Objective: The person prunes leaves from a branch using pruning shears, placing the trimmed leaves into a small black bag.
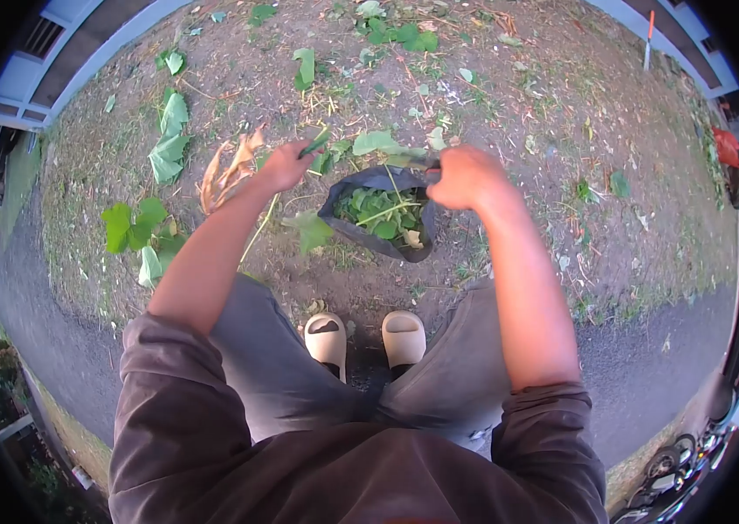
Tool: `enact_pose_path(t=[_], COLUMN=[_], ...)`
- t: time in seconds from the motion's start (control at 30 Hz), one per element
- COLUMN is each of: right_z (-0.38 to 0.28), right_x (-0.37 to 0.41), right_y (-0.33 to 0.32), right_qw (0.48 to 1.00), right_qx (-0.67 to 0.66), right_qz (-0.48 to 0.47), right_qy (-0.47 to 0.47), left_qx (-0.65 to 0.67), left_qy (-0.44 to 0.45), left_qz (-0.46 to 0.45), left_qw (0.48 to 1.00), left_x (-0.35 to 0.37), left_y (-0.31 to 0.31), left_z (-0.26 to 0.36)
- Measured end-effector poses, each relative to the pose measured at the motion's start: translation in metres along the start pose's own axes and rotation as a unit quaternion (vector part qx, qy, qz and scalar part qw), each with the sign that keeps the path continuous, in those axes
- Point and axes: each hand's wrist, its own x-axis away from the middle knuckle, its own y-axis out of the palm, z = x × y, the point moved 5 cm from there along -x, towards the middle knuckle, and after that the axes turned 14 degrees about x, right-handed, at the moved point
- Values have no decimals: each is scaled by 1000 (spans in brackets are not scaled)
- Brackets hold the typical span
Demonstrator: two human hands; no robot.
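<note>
My left hand [286, 166] is closed round a leafy vine stem [315, 144], whose green end pokes out beyond the fingers. Dry brown leaves [231, 170] hang beside that wrist, and a pale stalk [259, 229] slants down below it. My right hand [467, 178] grips what looks like a knife [408, 160], its greyish blade pointing left above the bag; fingers cover most of the handle. Between and below both hands stands an open black bag [361, 234], holding cut green leaves [378, 210] and stems. A large green leaf [308, 230] lies left of the bag.
Bare soil with dry litter surrounds the bag. Cut leaves [169, 140] lie at left, with more leaves [404, 35] farther ahead. My sandalled feet [326, 342] are just below the bag. An orange-tipped stake [650, 39] stands far right; dark pavement [640, 367] lies at right.
</note>
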Motion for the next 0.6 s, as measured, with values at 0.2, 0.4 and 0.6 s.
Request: enact_pose_path(t=[0.2,0.4,0.6], right_z=[-34,-32,-38], right_x=[-21,-12,-1], right_y=[44,62,78], right_qw=[993,989,985], right_qx=[73,107,133], right_qz=[-89,-98,-111], right_qy=[13,30,15], left_qx=[14,51,185], left_qy=[-45,-109,-108], left_qz=[-3,-72,-93], left_qw=[999,990,972], left_x=[-38,-61,-125], left_y=[45,88,142], left_z=[24,39,10])
